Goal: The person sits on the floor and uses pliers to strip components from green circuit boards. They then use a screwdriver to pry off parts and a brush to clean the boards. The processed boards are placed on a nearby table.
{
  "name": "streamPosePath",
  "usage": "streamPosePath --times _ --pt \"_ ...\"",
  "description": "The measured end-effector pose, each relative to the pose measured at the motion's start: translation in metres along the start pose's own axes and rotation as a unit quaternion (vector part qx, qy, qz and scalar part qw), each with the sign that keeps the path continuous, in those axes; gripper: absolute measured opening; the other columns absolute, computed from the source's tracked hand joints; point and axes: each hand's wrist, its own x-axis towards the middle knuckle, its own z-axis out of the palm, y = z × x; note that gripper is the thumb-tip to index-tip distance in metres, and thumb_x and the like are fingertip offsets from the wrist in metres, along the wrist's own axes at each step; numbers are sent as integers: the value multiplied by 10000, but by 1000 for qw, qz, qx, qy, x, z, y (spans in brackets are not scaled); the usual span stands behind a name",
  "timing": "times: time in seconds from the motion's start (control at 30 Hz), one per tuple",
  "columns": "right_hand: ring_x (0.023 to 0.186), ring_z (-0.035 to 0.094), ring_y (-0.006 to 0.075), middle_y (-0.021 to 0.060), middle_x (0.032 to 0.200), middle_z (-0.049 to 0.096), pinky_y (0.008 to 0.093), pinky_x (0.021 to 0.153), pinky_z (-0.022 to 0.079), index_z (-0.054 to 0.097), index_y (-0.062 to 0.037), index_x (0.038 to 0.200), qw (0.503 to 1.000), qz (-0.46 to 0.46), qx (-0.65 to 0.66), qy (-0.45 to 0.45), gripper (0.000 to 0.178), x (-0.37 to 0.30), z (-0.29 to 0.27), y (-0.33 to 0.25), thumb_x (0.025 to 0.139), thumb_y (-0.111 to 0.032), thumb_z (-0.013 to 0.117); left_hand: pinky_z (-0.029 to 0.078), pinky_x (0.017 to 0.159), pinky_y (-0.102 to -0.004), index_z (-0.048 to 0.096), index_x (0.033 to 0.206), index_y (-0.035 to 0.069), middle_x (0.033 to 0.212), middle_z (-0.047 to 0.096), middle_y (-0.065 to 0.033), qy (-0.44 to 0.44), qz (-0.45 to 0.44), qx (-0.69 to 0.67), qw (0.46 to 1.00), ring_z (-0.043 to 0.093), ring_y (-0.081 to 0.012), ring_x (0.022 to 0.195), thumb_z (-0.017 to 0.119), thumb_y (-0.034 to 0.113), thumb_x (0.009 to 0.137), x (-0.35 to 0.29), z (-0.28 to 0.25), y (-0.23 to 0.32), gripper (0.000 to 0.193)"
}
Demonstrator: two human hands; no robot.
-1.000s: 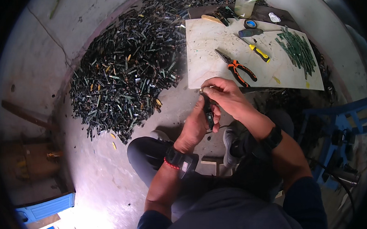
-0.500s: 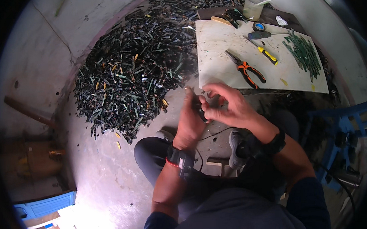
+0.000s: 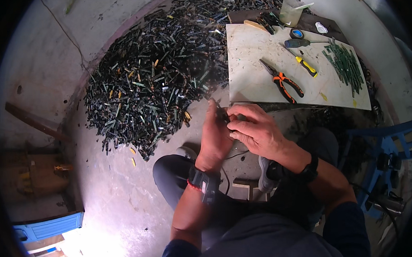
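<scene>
Holds a small dark piece [image 3: 224, 116] in the left hand [image 3: 214, 135], near the front left corner of the tabletop [image 3: 255, 86], with left grip closed around it and most of its shape hidden by fingers. Rests the right hand [image 3: 264, 132] at the same piece, with thumb and fingertips bunched; cannot tell whether clamping or only touching. Has on that pale, flat, smudged surface metal-nosed pliers [image 3: 277, 74] with splayed orange-and-black handles, a slim yellow-and-black screwdriver [image 3: 309, 68], a blunt-handled blue-grey screwdriver [image 3: 297, 43], a ring of black tape [image 3: 293, 34] with a blue core and a loose pile of thin green strips [image 3: 345, 67]. Has to the left a broad heap [image 3: 139, 94] of slender, glinting black and green slivers, spread over stained grey floor [image 3: 125, 193].
</scene>
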Motion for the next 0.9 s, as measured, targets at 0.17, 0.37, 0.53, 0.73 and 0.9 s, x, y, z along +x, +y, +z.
streamPosePath --times 0.17,0.37,0.53,0.73,0.9 --pt "890 572 279 112 1026 583 361 742 490 634 -26 905 999 -7 -5 52 193 2 -1 -1 725 -34 701 468 605 -288 577 873 34 750 592 -65 -93 -28 -37 995 579 -186 677 384 531 937 8 -25 2 537" --pt "666 580 143 71 766 618 271 620 479 595 9 960 934 225 260 96 129 -2 -3 7 875 -86 615 428 564 -296 523 851 47 693 537 -60 13 -37 131 991 549 -215 582 314 599 925 10 -24 -6 595" --pt "600 495 46 -1 701 560 193 540 414 586 -4 957 900 322 275 106 177 3 -23 20 938 -176 550 444 536 -310 571 855 50 686 589 -72 -8 -31 102 994 570 -228 567 422 560 910 7 -28 -8 534" --pt "550 484 60 8 661 559 203 494 401 589 -4 930 850 418 311 75 189 2 -37 34 940 -188 547 423 488 -272 553 854 32 666 563 -73 0 21 250 968 533 -190 511 457 495 924 6 -24 -16 478" --pt "558 489 64 13 676 567 207 499 409 600 10 948 839 437 317 69 186 0 -36 36 939 -167 545 390 445 -245 561 804 19 622 538 -53 -19 3 407 913 496 -144 454 456 464 942 -10 -4 -26 478"
